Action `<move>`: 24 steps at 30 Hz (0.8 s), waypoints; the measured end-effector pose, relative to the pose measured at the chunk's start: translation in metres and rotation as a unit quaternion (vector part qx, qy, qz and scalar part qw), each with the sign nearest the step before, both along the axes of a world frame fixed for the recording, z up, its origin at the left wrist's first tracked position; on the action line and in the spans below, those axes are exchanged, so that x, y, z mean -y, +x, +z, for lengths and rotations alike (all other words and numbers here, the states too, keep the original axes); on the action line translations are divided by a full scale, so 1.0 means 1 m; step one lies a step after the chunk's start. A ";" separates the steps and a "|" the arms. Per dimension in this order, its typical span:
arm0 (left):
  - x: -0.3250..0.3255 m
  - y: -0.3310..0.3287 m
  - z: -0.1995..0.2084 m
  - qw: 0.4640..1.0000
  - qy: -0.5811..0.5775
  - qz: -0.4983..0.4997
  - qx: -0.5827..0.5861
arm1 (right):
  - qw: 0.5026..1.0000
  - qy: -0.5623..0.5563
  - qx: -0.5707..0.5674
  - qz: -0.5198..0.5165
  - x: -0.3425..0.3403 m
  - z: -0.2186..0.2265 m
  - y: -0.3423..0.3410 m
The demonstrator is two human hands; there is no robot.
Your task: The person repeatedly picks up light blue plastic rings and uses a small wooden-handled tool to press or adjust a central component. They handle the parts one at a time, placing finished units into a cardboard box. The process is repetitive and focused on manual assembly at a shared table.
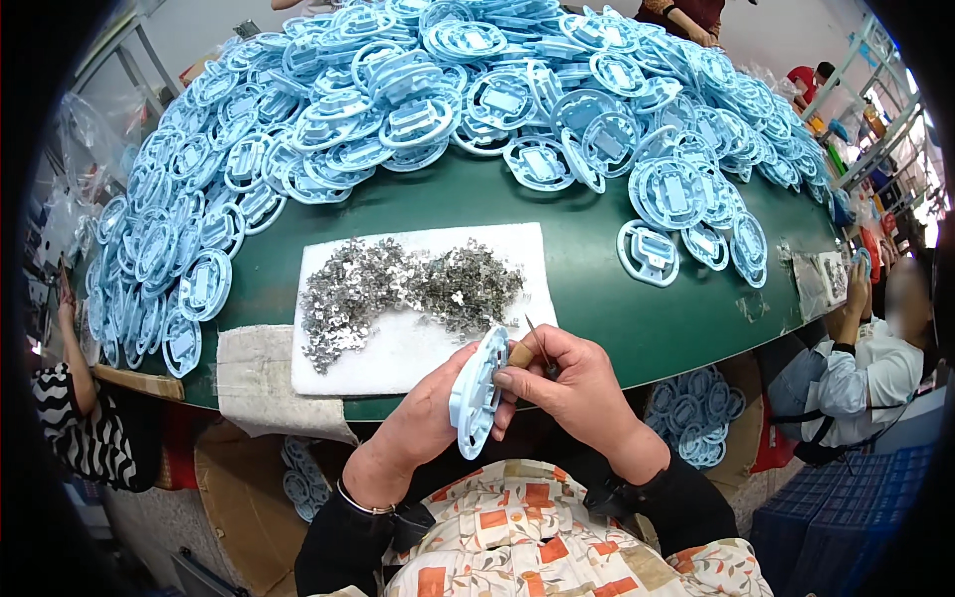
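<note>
My left hand (420, 410) grips a light blue round plastic part (468, 398), held nearly on edge above the table's near side. My right hand (587, 388) is closed around a thin pointed tool (537, 338), its tip pointing up and away; whether it is an awl or tweezers I cannot tell. The right thumb rests at the part's inner face, and a tan wrap (520, 355) shows at a fingertip there. Just beyond both hands, small silvery metal pieces (463, 289) lie in two heaps on a white foam board (398, 373).
A large pile of similar blue parts (418, 119) covers the far side of the green table (587, 318). A grey cloth (269, 373) hangs over the near edge. Cardboard boxes (239, 507) with blue parts stand below. Other people (865, 368) sit at both sides.
</note>
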State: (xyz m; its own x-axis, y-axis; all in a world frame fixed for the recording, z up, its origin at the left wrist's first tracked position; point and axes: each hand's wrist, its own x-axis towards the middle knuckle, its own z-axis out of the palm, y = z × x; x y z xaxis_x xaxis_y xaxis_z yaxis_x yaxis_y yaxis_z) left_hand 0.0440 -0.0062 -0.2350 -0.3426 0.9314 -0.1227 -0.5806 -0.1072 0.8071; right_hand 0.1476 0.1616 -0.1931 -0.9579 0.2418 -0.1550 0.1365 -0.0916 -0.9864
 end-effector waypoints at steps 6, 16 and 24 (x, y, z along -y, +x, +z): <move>-0.005 -0.004 -0.005 0.998 -0.054 -0.012 -0.027 | 0.996 0.089 0.029 -0.008 -0.014 -0.019 0.001; -0.026 0.010 0.033 0.801 -0.071 0.159 -0.573 | 0.998 -0.063 -0.017 0.012 -0.029 0.000 0.033; 0.065 -0.043 0.162 0.837 0.177 -0.337 -0.392 | 0.984 -0.165 -0.031 -0.061 -0.088 -0.016 0.055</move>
State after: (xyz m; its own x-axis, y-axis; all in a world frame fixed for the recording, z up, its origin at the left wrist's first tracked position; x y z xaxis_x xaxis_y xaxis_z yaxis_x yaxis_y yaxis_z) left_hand 0.0015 -0.0707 -0.0729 0.4292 0.8764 0.2181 0.0891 -0.2814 0.9554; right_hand 0.2026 0.2493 -0.2092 -0.9346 0.3027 -0.1868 0.0454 -0.4194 -0.9067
